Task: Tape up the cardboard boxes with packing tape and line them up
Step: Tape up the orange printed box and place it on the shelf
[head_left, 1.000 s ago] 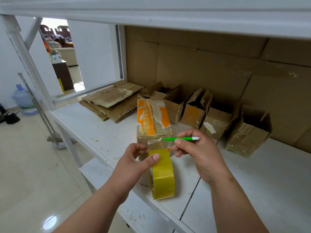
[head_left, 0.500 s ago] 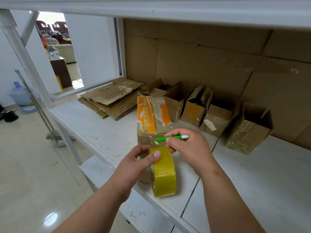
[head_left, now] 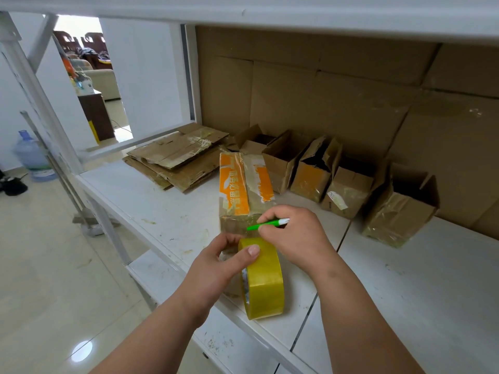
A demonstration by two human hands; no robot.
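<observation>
A closed cardboard box (head_left: 244,184) with orange print and old tape lies on the white shelf (head_left: 162,203). A yellow roll of packing tape (head_left: 263,282) hangs over the shelf's front edge below the box's near end. My left hand (head_left: 226,265) grips the roll, thumb on its top. My right hand (head_left: 294,236) pinches a green pen (head_left: 267,224), its tip pointing left at the tape strip stretched on the near face of the box.
Several open small cardboard boxes (head_left: 348,190) stand in a row along the cardboard-lined back wall. Flattened cardboard (head_left: 178,157) is stacked at the shelf's left end. A lower shelf (head_left: 167,282) juts out below. A water jug (head_left: 32,157) stands on the floor at left.
My right hand has lowered the green pen from above the box down to the tape at the box's near face. The roll and left hand stayed almost still.
</observation>
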